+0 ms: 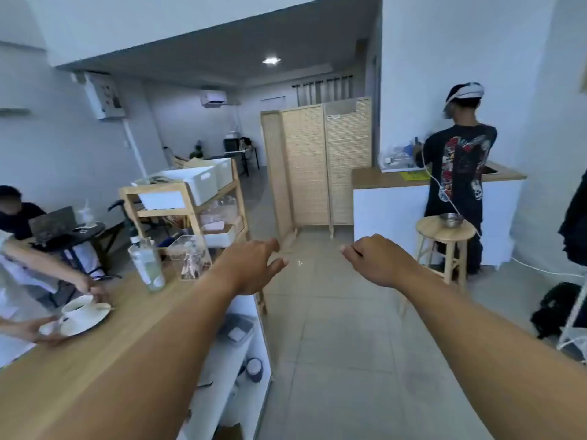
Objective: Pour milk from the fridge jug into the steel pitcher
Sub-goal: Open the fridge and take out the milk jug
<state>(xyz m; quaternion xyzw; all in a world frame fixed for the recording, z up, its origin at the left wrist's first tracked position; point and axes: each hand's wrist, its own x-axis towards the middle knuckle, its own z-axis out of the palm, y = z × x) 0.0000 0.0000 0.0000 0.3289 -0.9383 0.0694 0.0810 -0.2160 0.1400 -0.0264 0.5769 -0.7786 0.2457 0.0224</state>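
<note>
While both arms reach forward over the tiled floor [333, 328], neither hand holds anything. The left hand [251, 268] is open, its fingers [275, 246] loosely spread and pointing ahead, above the end of the wooden table [95, 354]. The right hand [378, 262] is loosely curled, the fingers [351, 249] bent inward and close together, and they pinch nothing.

The milk jug and the steel pitcher are not visible in this view, so their place cannot be told.

On the table stand a clear pump bottle [146, 265] and, just beside it, a clear plastic box [190, 257]. Nearer to the camera, a white cup [77, 309] sits on a saucer [87, 323], and another person's hands [95, 289] are touching it. Behind the table there is a wooden shelf trolley [190, 201] with white bins. Further in the room stands a woven folding screen [317, 166]. At the right, a person in a dark printed shirt [457, 173] stands at a white counter, with a small metal bowl [451, 219] on a round wooden stool [446, 242] behind them.
</note>
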